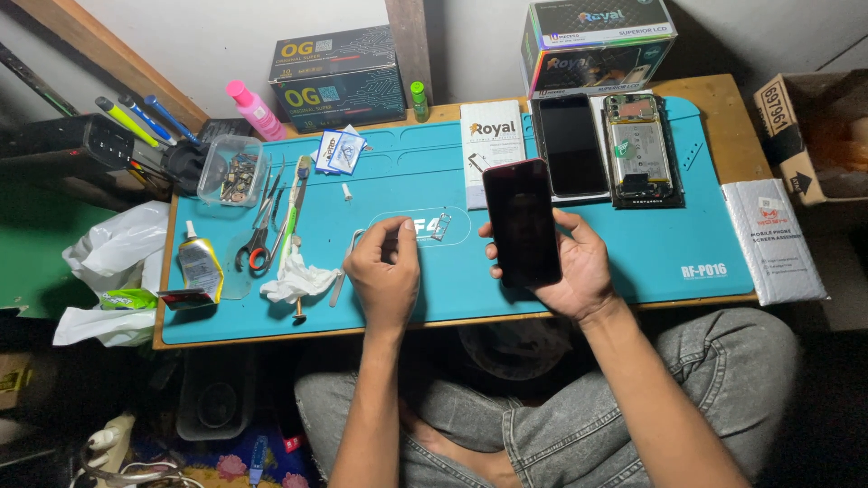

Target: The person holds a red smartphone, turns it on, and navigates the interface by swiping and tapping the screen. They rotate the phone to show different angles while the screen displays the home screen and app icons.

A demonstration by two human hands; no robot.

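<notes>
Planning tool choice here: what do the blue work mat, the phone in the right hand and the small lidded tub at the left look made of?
Blue work mat: likely silicone or rubber, matte, with moulded recesses. Phone held by the right hand: glossy dark front, probably glass, with a thin reddish edge whose material I cannot tell. Small tub: clear plastic, since the small parts inside show through.

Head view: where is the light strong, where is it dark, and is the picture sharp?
Head view: the blue mat is brightly and evenly lit; the floor below the table edge falls into deep shadow; the phone in the right hand shows a dull dark screen; the left hand is sharp.
</notes>
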